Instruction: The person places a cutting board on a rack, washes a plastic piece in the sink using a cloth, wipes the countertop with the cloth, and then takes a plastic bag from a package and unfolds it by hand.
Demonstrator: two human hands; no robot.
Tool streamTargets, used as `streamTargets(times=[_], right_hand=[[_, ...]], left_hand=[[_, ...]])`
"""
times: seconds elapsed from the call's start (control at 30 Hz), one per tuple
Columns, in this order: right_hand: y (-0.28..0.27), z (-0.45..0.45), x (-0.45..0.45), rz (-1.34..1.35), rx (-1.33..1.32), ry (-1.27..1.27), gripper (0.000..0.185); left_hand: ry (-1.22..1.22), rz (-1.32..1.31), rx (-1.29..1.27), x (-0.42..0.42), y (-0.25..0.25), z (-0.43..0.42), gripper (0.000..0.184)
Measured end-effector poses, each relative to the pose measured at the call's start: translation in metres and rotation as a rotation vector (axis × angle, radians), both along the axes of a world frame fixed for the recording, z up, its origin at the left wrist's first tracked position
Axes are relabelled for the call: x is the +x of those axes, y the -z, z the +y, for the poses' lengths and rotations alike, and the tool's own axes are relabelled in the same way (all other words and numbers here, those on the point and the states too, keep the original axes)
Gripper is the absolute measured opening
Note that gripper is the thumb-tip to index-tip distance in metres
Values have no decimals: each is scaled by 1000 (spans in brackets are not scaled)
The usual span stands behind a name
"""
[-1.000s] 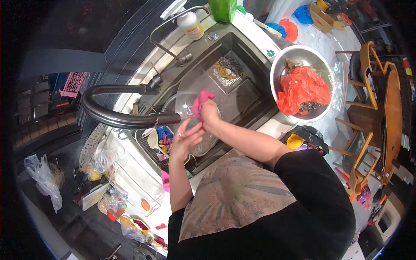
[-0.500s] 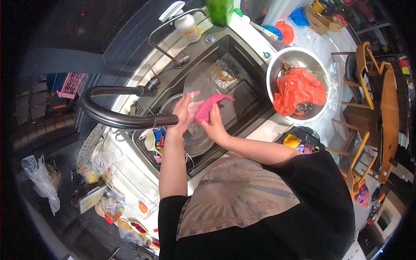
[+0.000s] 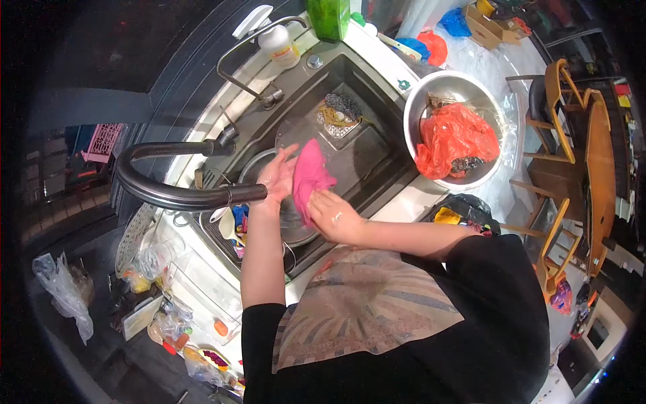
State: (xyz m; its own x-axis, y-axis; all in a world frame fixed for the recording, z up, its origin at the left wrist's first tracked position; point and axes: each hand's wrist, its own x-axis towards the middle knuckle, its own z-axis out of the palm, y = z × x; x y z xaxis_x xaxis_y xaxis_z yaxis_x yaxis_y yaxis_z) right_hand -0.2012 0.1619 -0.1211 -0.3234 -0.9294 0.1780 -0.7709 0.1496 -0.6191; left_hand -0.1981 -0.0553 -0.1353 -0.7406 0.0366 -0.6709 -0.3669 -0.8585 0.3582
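Observation:
My left hand (image 3: 277, 178) is over the sink, palm up with its fingers spread, close to the faucet spout (image 3: 250, 193). To its right, my right hand (image 3: 336, 218) has its fingers pressed on a pink cloth (image 3: 311, 176), which hangs partly folded between the two hands. Beneath them is a round metal pan (image 3: 296, 234) in the dark sink (image 3: 370, 151). Something clear and shiny shows around my hands, but its outline is hard to make out.
A steel bowl (image 3: 412, 128) at the right of the sink holds a red plastic bag (image 3: 461, 138). Scrubbers (image 3: 342, 108) lie at the sink's far end. Behind it stand a white spray bottle (image 3: 278, 47) and a green container (image 3: 328, 19). Wooden chairs (image 3: 560, 121) are farther right.
My left hand has turned palm up beside the spout. My right hand has moved down and flattened against the pink cloth, which is now more spread out. The view has shifted slightly.

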Motion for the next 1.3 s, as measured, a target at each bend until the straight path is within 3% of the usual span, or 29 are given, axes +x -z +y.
streamTargets(times=[0.03, 0.17, 0.3, 0.37, 0.4, 0.5, 0.53, 0.57, 0.6, 0.67, 0.7, 0.77, 0.83, 0.87, 0.93, 0.97, 1.03, 1.07, 1.13, 1.17, 1.23, 1.3], right_hand=[[11, 3, -5, 154, -23, -24, 41], [15, 5, -31, 270, -192, 4, 31], [13, 4, -39, 69, -215, 41, 23], [6, 4, -43, -276, -297, 74, 20], [2, 4, -45, -277, -297, 75, 20], [-5, -2, -54, -711, -365, 108, 15], [-6, -4, -57, -896, -416, 143, 13], [-5, -7, -58, -1244, -455, 239, 8], [-5, 4, -68, -1573, -184, 379, 7], [2, 2, -76, -1793, -601, 351, 20], [5, 5, -81, -1792, -599, 352, 20], [9, 14, -91, -2070, -775, 260, 47], [21, 16, -87, -2056, -774, 219, 55], [25, 16, -84, -2041, -775, 186, 64], [-3, 8, -80, -2026, -642, 248, 56], [-20, 1, -75, -1914, -504, 214, 52], [-21, -17, -62, -1700, -321, 186, 45], [-7, -25, -53, -1604, -270, 191, 42], [9, -31, -36, -1650, -375, 123, 43], [15, -34, -33, -1604, -360, 119, 43], [36, -36, -27, -1559, -345, 115, 43], [66, -36, -21, -1138, -270, 42, 36]], left_hand=[[-32, 52, 49, 5, 5, -3, 55], [-89, 85, 68, 16, 22, -11, 57], [-44, 84, 46, 14, 22, 1, 60], [-63, 55, 48, 10, 22, 8, 61], [-66, 4, -18, 8, 22, 11, 64], [-89, -59, -98, 10, 40, 13, 65], [-113, -73, -114, 14, 51, 11, 63], [-115, -76, -116, 17, 53, 12, 63], [-186, -89, -140, 21, 54, 12, 62], [-257, -98, -162, 26, 58, 11, 61], [-359, -165, -181, 29, 60, 9, 57], [-464, -231, -199, 50, 81, -4, 54], [-364, 210, 146, 86, 132, -28, 42], [-366, 210, 144, 82, 121, -24, 42], [-702, 3, 705, 62, 75, -2, 29], [-699, 2, 708, 49, 56, 14, 29], [-697, -204, 127, 28, 27, 39, 31], [-694, -204, 126, 30, 39, 37, 31], [-263, 23, 64, 41, 75, 29, 26], [-270, -142, -57, 36, 55, 38, 28], [-261, -144, -88, 39, 53, 37, 34], [-256, -145, -118, 41, 44, 37, 40]])
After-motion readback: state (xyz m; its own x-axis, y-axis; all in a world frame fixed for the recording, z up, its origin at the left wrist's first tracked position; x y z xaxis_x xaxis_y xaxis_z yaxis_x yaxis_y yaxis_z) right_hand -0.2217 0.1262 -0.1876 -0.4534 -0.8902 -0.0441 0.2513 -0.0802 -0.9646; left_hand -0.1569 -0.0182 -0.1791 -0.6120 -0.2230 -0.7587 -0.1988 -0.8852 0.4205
